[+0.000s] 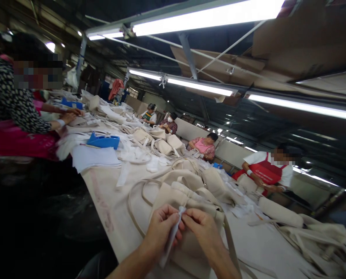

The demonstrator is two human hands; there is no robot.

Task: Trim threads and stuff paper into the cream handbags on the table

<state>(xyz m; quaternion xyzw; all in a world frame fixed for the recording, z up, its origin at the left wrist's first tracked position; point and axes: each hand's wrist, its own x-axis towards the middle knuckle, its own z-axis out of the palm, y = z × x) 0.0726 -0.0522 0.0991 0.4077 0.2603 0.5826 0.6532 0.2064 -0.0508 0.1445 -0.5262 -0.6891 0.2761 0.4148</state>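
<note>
A beige handbag (165, 195) lies on the table in front of me, with its thin strap (130, 201) looping out to the left. Over the bag, my left hand (165, 223) is closed around a white strip (169, 245) that looks like thin paper or film. The strip's lower part hangs down past my fingers, and its upper end is bunched. My right hand (201, 224) pinches at this bunched end, fingertips close to those of my left. What the strip is wrapped around, if anything, is hidden.
Several beige bags (164, 147) are heaped along the table (103, 193). A blue holder (103, 141) stands by a stack of white sheets (94, 158). At left a co-worker's hands (70, 116) handle material; another person in a red apron (266, 172) works across the table.
</note>
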